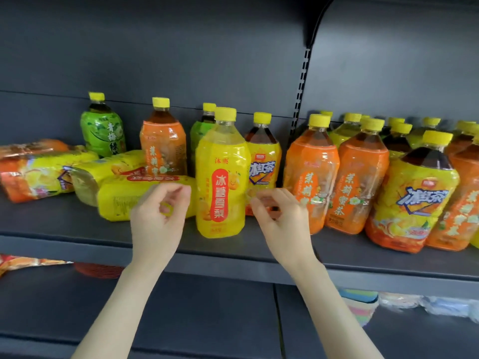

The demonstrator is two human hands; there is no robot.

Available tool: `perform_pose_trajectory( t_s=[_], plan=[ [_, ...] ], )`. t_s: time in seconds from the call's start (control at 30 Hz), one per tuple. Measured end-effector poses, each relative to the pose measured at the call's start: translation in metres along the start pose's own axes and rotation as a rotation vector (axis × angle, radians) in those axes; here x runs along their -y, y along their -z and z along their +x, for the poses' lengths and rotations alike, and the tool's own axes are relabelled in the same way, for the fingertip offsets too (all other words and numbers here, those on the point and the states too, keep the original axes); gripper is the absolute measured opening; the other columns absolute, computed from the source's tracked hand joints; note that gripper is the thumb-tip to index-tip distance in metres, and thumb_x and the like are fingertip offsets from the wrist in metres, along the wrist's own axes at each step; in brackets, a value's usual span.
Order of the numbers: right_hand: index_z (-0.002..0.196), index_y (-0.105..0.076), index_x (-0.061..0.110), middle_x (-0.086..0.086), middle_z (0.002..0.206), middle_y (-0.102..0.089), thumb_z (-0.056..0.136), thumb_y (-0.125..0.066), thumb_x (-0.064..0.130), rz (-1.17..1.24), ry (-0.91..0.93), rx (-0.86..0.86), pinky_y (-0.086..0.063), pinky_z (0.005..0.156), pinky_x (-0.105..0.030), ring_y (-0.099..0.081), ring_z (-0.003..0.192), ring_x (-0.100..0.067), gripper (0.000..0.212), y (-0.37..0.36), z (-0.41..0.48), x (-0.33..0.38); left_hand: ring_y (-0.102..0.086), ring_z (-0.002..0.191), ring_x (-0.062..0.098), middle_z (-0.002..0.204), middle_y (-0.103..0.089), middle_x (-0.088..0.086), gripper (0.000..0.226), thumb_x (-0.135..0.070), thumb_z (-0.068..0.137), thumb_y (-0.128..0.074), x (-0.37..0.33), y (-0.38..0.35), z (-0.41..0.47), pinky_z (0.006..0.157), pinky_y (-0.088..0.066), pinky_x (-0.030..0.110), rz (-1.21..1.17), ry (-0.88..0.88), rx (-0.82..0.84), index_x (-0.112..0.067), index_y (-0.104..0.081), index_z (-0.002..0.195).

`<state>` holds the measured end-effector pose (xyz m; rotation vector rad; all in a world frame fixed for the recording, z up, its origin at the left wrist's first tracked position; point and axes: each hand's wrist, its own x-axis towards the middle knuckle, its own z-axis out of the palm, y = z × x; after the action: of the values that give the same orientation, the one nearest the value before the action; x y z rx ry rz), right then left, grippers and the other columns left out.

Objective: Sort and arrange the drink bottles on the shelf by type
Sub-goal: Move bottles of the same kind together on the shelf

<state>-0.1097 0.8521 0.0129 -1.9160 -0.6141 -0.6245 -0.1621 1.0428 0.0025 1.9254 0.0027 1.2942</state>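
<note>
Step in hand: probably taking up the yellow bottle [220, 174] that stands between the two hands, to set it with its own kind.
Left hand [158, 216]: just left of that bottle, fingers loosely curled, thumb and forefinger close together, holding nothing.
Right hand [280, 218]: just right of it, fingers half curled and a little blurred, nothing in them.
Where the bottle is: upright near the front of the shelf [77, 229], with a green bottle [201, 130] behind it and a tea bottle [263, 161] with blue lettering just to its right.
Look of it: yellow cap, clear neck, pale drink, and a glossy, wrinkled yellow wrap with a red panel of white lettering.
Doing it well: the film looks slick, so grip round the middle of the body rather than the cap, then lift straight up before moving sideways, so the close neighbours stay standing.
Where it should go: the lying bottles [121, 200] close against its left look like the same sort, so stand those up and group it with them.
Risk: the lying ones may roll if nudged.
</note>
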Motion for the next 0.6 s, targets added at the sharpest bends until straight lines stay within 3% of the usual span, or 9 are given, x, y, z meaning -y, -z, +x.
perform_pose_trajectory(
  t_s=[0.13,0.23,0.3,0.43,0.6],
  plan=[
    [0.133,-0.048,0.018,0.002,0.125,-0.059,0.078,-0.065,0.060,0.175,-0.146,0.010,-0.053,0.091,-0.038,-0.058,0.113,-0.013,0.071,-0.038,0.003,0.014,-0.056,0.096,0.014,0.096,-0.061,-0.003,0.034,-0.044,0.088,-0.060,0.037,0.024,0.027,0.083,-0.042,0.026,0.164,-0.052,0.133,-0.012,-0.068,0.097],
    [0.142,-0.034,0.023,0.003,0.135,-0.052,0.066,-0.066,0.073,0.184,-0.266,-0.069,-0.047,0.101,-0.045,-0.051,0.125,-0.018,0.096,-0.063,0.005,0.019,-0.053,0.105,0.019,0.106,-0.060,-0.001,0.054,-0.059,0.084,-0.047,0.054,0.038,0.048,0.088,-0.041,0.035,0.297,-0.109,0.303,-0.013,-0.066,0.105],
    [0.140,-0.036,0.028,0.005,0.133,-0.055,0.059,-0.066,0.076,0.220,-0.340,-0.101,-0.047,0.102,-0.046,-0.053,0.123,-0.017,0.099,-0.075,0.007,0.021,-0.054,0.108,0.024,0.113,-0.060,0.001,0.067,-0.067,0.082,-0.036,0.062,0.043,0.060,0.089,-0.041,0.039,0.412,-0.139,0.425,-0.015,-0.064,0.113],
    [0.115,-0.048,0.043,0.010,0.120,-0.062,0.059,-0.066,0.076,0.275,-0.388,-0.175,-0.051,0.097,-0.044,-0.060,0.111,-0.013,0.068,-0.088,0.004,0.021,-0.056,0.109,0.029,0.124,-0.059,0.005,0.086,-0.079,0.079,-0.018,0.069,0.043,0.071,0.089,-0.042,0.042,0.712,-0.252,0.602,-0.017,-0.058,0.124],
    [0.120,-0.051,0.037,0.002,0.124,-0.059,0.050,-0.067,0.081,0.233,-0.411,-0.206,-0.052,0.095,-0.045,-0.060,0.111,-0.016,0.084,-0.090,0.005,0.024,-0.055,0.103,0.029,0.117,-0.063,0.009,0.103,-0.088,0.071,-0.011,0.081,0.048,0.086,0.084,-0.042,0.039,0.872,-0.404,0.679,-0.013,-0.059,0.122]
  ],
)
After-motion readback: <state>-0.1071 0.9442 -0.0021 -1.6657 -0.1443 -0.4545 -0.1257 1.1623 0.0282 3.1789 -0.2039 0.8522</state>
